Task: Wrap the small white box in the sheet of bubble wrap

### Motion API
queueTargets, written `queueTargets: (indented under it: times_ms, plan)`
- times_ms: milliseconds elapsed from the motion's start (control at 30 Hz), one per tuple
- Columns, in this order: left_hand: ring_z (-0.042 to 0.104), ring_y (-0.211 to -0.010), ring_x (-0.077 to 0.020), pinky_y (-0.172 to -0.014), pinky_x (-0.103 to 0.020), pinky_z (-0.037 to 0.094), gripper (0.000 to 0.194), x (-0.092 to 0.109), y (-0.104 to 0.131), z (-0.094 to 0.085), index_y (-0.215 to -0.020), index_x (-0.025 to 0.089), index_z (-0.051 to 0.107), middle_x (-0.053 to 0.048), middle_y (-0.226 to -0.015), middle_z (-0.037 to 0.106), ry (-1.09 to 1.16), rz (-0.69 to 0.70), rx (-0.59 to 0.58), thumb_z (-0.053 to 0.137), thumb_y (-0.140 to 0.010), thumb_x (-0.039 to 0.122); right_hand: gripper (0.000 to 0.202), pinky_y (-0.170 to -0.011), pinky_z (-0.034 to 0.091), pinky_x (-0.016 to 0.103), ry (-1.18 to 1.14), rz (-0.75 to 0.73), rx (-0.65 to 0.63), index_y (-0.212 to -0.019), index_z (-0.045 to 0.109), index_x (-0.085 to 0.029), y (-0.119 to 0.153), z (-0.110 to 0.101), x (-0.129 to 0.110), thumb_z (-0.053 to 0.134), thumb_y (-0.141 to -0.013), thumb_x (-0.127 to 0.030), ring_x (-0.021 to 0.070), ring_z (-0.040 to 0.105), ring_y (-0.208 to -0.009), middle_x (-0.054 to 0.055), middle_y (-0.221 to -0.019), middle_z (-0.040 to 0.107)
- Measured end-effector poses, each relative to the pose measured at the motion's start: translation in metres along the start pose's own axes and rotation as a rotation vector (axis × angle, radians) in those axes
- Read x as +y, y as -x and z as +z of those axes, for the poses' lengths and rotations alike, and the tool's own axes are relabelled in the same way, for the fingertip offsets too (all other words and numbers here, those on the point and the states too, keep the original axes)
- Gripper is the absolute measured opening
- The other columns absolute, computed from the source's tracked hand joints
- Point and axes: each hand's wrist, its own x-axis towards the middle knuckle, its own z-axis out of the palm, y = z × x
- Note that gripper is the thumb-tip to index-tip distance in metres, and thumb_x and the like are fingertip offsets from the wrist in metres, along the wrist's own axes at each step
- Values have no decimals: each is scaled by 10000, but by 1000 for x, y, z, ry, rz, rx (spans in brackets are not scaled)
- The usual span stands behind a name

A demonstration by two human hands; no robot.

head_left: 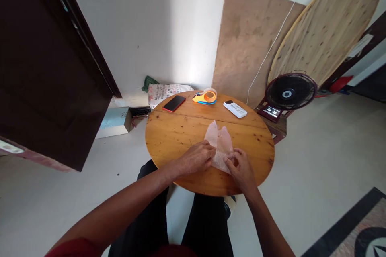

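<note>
At frame centre, on the table (169, 136):
Left hand (196, 157): pressing bag (221, 144) flat.
Right hand (239, 168): pinching bag edge.
Progress: bag partly folded, top flaps loose.

This is a plain room in a home: a small round wooden table (169, 136) on a pale tiled floor, a black floor fan (291, 92), a white remote control (235, 109), a dark wooden door (51, 72).
</note>
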Motion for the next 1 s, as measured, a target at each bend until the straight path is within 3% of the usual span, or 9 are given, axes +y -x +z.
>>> queueTargets:
  times_ms: [67, 133, 233, 333, 467, 600, 800, 1000]
  plan:
    - [534, -902, -189, -834, -291, 427, 117, -1, -1, 0, -733, 166, 555, -45, -862, 639, -10, 13, -3, 497, -792, 82, 281, -879, 412, 388, -24, 24, 45, -737, 597, -186, 2, 3, 1, 503, -809, -441, 302, 445, -1197, 163, -1254, 492]
    - [533, -900, -188, -842, -292, 427, 112, -2, -2, 0, -735, 164, 557, -45, -864, 641, -16, 27, -5, 500, -791, 85, 276, -858, 412, 369, -28, 54, 41, -696, 565, -194, 2, 3, -2, 484, -812, -432, 296, 445, -1199, 155, -1186, 531]
    - [531, -890, -190, -840, -293, 430, 100, -3, -2, 1, -735, 165, 558, -45, -856, 640, -19, 34, -2, 511, -782, 90, 242, -711, 406, 315, 8, 147, -48, -670, 504, -214, 1, -1, -11, 477, -812, -408, 229, 577, -874, 66, -837, 614]
    - [530, -884, -189, -846, -292, 431, 94, -4, -1, 2, -732, 162, 561, -47, -852, 641, -14, 36, 5, 520, -771, 86, 209, -595, 335, 272, 66, 244, -123, -669, 472, -219, 0, -3, -23, 480, -808, -375, 170, 529, -634, -2, -645, 570]
    - [529, -890, -192, -853, -292, 431, 90, -4, 0, 2, -744, 160, 569, -48, -860, 643, -19, 47, 11, 516, -779, 96, 93, -592, 309, 249, 95, 275, -84, -777, 494, -215, 1, 3, -31, 498, -778, -308, 163, 539, -672, -1, -717, 606]
    - [530, -869, -186, -856, -290, 427, 88, -4, -1, -2, -780, 153, 588, -49, -871, 652, -33, 78, -6, 516, -788, 104, 215, -604, 332, 250, 67, 293, -39, -951, 501, -207, -2, 9, -32, 507, -745, -266, 174, 561, -698, 10, -756, 610]
    - [522, -844, -196, -827, -311, 425, 72, -5, -3, -3, -775, 157, 584, -52, -848, 651, -81, 119, -21, 522, -798, 128, 470, -516, 370, 252, -334, 349, -1, -1154, 441, -161, -8, 7, -30, 533, -722, -319, 144, 488, -514, -60, -588, 505]
    - [520, -860, -211, -838, -334, 423, 72, -5, -2, -1, -796, 158, 600, -62, -864, 659, -62, 113, 4, 538, -782, 124, 615, -465, 387, 244, -669, 391, -22, -1248, 416, -129, -12, 5, -46, 589, -710, -371, 122, 463, -488, -69, -588, 486]
